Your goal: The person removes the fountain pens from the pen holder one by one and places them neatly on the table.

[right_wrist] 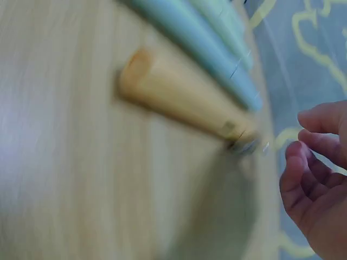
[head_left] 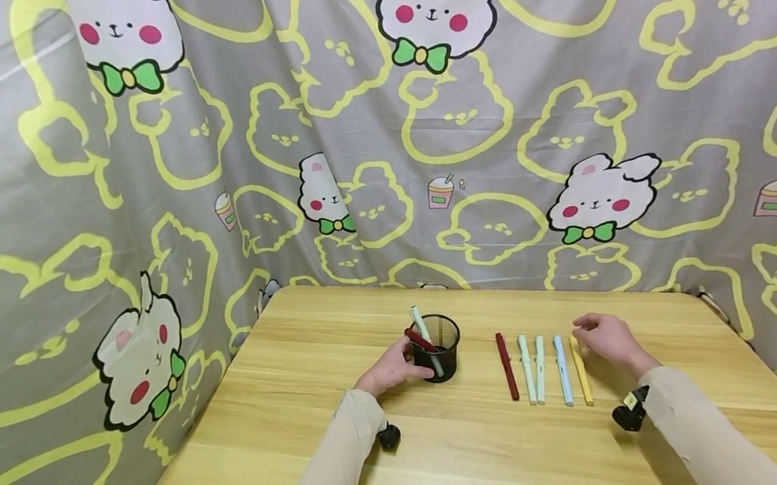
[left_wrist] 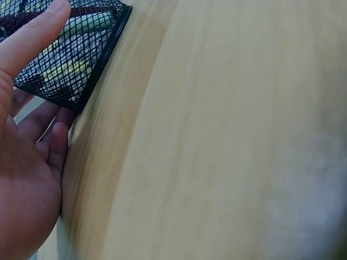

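A black mesh pen holder (head_left: 449, 364) stands on the table with a light green pen (head_left: 418, 319) and a dark red pen (head_left: 420, 340) leaning inside it. My left hand (head_left: 393, 367) holds it from the left, thumb (left_wrist: 38, 35) across the mesh and the other fingers round the far side. To the right lie a dark red pen (head_left: 508, 369), two light green pens (head_left: 528, 371), a light blue pen (head_left: 563, 372) and a yellow pen (head_left: 582, 374). Beside the yellow pen's far end hovers my right hand (head_left: 610, 340), its fingers loosely bent with nothing between them.
All of this is on a light wooden table (head_left: 466, 461). A grey curtain (head_left: 363, 120) with yellow outlines and rabbit prints hangs along the table's back and left edges. Each wrist carries a small black device (head_left: 389, 436).
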Demonstrator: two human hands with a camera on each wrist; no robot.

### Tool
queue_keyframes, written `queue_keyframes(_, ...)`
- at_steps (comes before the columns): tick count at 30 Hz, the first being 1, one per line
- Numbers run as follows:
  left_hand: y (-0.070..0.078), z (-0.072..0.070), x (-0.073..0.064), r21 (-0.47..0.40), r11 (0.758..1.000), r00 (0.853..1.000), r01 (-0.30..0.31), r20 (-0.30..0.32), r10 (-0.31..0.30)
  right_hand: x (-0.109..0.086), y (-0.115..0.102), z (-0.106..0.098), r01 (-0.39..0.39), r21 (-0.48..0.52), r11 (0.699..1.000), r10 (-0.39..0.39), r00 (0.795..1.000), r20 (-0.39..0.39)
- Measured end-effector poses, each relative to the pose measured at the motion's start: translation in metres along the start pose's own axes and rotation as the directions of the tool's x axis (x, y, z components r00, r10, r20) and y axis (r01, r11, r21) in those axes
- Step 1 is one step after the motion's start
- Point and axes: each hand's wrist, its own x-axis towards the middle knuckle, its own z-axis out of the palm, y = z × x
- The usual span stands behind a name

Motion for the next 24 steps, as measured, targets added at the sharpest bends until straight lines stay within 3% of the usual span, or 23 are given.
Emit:
queue_keyframes(3,0.000,0.000,-0.002,0.006,1.000,1.000,-0.001,-0.003,0.001,0.003,-0.020,0.001,0.064,-0.004,0.998,-0.064,0.998,-0.017)
queue_keyframes(10,0.032,-0.002,-0.018,-0.010,1.000,0.999,-0.023,0.027,0.023,0.013,-0.068,0.018,0.191,0.042,0.981,-0.192,0.981,0.021)
queue_keyframes(18,0.003,-0.003,-0.001,0.011,1.000,1.000,-0.017,0.011,0.017,0.019,-0.126,0.045,0.257,0.099,0.961,-0.268,0.957,0.112)
queue_keyframes(24,0.016,-0.002,-0.008,0.017,0.999,0.999,-0.035,0.015,0.035,0.022,-0.163,0.069,0.344,0.119,0.931,-0.358,0.924,0.132)
